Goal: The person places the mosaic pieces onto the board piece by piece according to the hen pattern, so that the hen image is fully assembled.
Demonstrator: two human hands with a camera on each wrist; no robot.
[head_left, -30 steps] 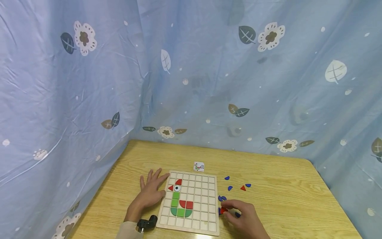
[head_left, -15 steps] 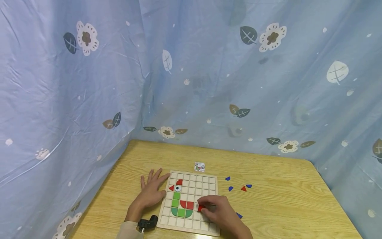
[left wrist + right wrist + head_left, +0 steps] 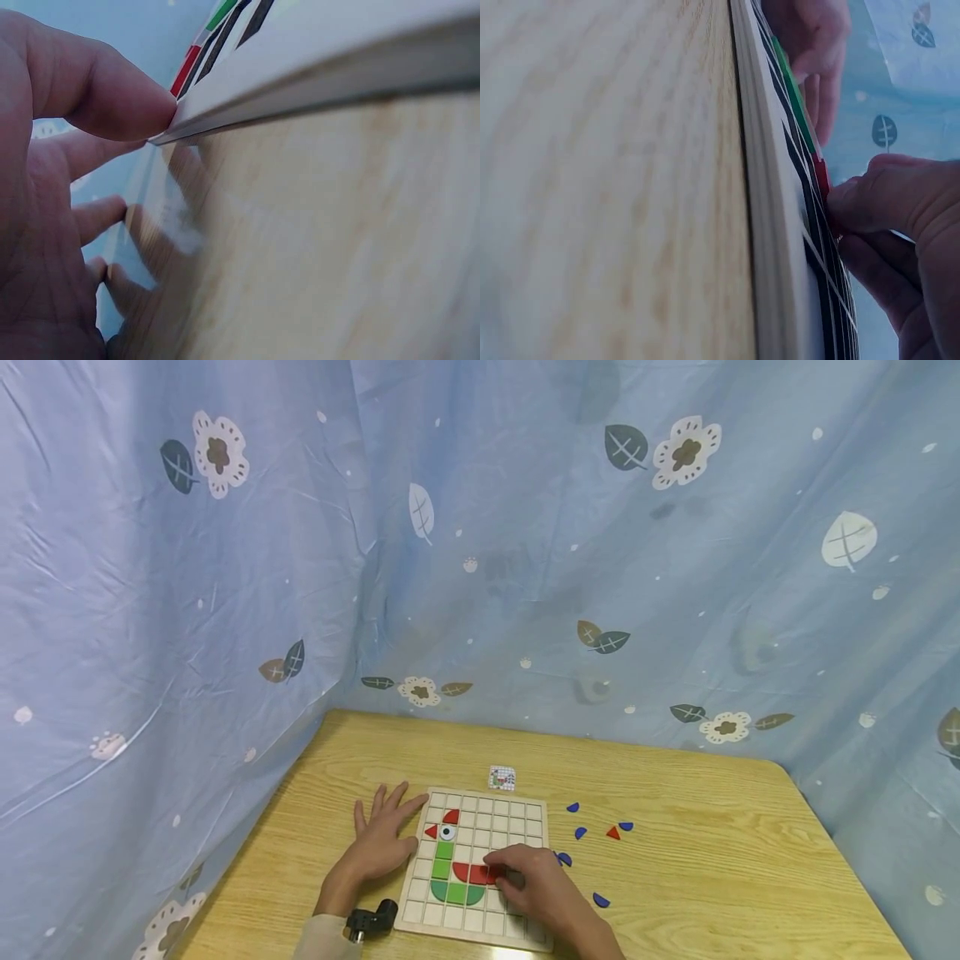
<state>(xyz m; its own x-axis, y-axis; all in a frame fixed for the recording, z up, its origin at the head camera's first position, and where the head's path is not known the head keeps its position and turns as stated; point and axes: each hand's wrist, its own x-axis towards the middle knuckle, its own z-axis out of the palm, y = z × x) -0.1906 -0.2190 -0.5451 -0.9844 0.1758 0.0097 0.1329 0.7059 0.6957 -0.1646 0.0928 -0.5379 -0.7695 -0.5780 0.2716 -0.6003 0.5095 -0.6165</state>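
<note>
A wooden grid board lies on the table with red and green tiles forming a bird-like figure. My right hand pinches a red tile on the board, against the right side of a red square tile. In the right wrist view, the thumb and fingers meet at the red piece, and its full outline is hidden. My left hand lies at the board's left edge with fingers spread. Its thumb touches the board's side. A round eye tile sits near the figure's red triangle.
Right of the board lie several blue half-round pieces and a red triangle. Behind the board is a small picture card. A patterned blue curtain hangs along the table's far and left sides.
My right hand has carried the red tile from the loose pieces leftward onto the board, beside the red square. The left hand has stayed at the board's edge.
</note>
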